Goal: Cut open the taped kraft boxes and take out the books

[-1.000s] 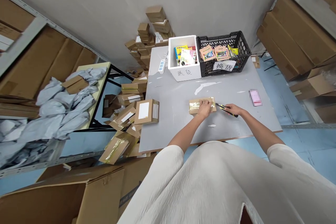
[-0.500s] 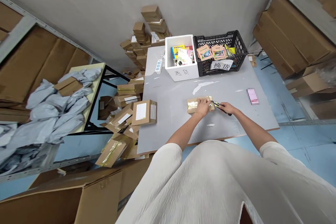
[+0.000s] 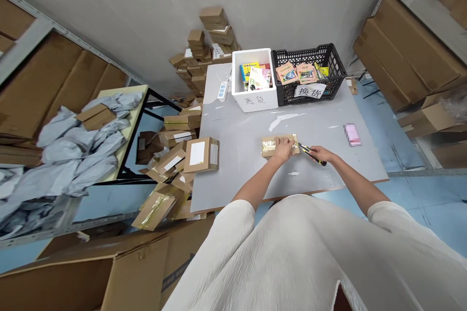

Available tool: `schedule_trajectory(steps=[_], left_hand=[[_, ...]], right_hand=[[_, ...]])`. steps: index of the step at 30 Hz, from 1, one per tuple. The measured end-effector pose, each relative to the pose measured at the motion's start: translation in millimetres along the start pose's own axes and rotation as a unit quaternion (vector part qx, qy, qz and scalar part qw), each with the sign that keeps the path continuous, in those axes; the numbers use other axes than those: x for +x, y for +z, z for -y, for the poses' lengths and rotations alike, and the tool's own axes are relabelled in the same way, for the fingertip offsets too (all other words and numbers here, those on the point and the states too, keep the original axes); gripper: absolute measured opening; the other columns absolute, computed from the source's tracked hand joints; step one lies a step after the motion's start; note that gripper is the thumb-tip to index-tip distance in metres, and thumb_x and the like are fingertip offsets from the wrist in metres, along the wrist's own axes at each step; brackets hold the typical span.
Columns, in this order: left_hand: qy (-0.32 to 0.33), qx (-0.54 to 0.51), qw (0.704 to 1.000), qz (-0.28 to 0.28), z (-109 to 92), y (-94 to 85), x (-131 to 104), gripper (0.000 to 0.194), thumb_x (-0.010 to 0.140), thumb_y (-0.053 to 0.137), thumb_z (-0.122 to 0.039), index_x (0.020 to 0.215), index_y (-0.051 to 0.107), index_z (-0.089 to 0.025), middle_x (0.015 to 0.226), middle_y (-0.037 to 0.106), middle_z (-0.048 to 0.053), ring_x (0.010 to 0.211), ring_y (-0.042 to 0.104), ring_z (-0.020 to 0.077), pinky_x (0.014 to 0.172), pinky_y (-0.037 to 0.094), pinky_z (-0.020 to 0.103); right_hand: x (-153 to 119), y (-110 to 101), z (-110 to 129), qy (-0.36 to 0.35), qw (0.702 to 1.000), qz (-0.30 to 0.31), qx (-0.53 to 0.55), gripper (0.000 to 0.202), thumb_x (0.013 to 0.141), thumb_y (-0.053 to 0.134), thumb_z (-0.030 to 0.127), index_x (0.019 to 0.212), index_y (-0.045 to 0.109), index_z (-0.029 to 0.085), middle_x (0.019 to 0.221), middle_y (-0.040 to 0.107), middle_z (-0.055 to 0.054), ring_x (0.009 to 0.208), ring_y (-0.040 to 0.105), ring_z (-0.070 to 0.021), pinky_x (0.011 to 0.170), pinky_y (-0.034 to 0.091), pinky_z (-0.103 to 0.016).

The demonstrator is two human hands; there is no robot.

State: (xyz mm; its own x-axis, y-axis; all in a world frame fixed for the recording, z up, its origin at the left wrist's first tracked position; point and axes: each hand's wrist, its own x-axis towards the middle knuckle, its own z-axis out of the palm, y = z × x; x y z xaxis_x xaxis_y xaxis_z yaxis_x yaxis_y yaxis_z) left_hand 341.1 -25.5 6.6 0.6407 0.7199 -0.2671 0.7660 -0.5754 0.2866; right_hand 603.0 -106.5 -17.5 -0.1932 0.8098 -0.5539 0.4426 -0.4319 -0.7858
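Observation:
A small cardboard box with shiny tape along its top lies flat on the grey table. My left hand rests over its right half, fingers bent and holding it against the tabletop. Closed round a yellow and black utility knife is my right hand, just right of the box. The knife's tip points up and left, near the box's right end; whether it touches the cardboard is too small to tell.
At the back stand a white foam box and a black crate holding books and packs. A carton sits at the left edge, a power strip behind it. A pink blurred item lies right. Parcels are heaped beyond the left edge.
My right hand has drawn the utility knife slightly right and towards me, away from the box's end. The left hand stays on the box. The view has shifted a little.

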Motion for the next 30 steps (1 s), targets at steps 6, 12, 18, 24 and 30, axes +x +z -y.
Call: schedule_trajectory(steps=[6,12,18,24,30], left_hand=[[-0.001,0.0,1.0,-0.002,-1.2,0.2,0.6,0.05,0.097,0.075,-0.03,0.144,0.058,-0.028,0.141,0.062,0.012,0.125,0.067,0.0311,0.136,0.013,0.057],[0.008,0.019,1.0,-0.003,-3.1,-1.1,3.3,0.048,0.096,0.075,-0.028,0.141,0.061,-0.027,0.137,0.063,0.012,0.119,0.07,0.0313,0.135,0.016,0.059],[0.001,0.019,1.0,-0.012,-3.4,-2.6,1.1,0.05,0.096,0.075,-0.025,0.144,0.061,-0.027,0.138,0.062,0.012,0.115,0.072,0.0302,0.136,0.014,0.056],[-0.004,0.03,0.999,-0.01,-3.3,-1.2,0.2,0.051,0.097,0.075,-0.03,0.145,0.06,-0.025,0.143,0.06,0.013,0.115,0.072,0.0282,0.136,0.016,0.054],[0.011,0.027,0.999,-0.026,0.3,2.6,4.1,0.053,0.095,0.076,-0.026,0.145,0.06,-0.024,0.145,0.06,0.014,0.121,0.071,0.0297,0.135,0.02,0.054]], right_hand=[[-5.1,5.7,-0.3,0.004,1.0,-0.012,0.0,0.047,0.094,0.07,0.068,0.087,0.058,0.023,0.08,0.069,-0.001,0.069,0.065,-0.0156,0.061,0.05,-0.023],[-1.4,22.7,7.3,0.003,0.998,-0.055,0.012,0.045,0.098,0.065,0.066,0.086,0.054,0.024,0.075,0.068,0.0,0.065,0.064,-0.0152,0.061,0.051,-0.024],[10.3,16.0,16.8,-0.008,0.999,-0.038,0.001,0.041,0.099,0.068,0.058,0.082,0.056,0.023,0.073,0.068,0.0,0.063,0.062,-0.0144,0.058,0.049,-0.023],[3.9,10.0,10.3,-0.002,0.999,-0.023,0.023,0.04,0.098,0.073,0.056,0.082,0.058,0.023,0.074,0.069,0.0,0.061,0.063,-0.0134,0.057,0.048,-0.022],[-8.6,10.4,6.9,0.006,1.0,-0.011,0.008,0.037,0.099,0.072,0.055,0.085,0.06,0.023,0.072,0.069,0.001,0.062,0.064,-0.014,0.057,0.048,-0.022]])
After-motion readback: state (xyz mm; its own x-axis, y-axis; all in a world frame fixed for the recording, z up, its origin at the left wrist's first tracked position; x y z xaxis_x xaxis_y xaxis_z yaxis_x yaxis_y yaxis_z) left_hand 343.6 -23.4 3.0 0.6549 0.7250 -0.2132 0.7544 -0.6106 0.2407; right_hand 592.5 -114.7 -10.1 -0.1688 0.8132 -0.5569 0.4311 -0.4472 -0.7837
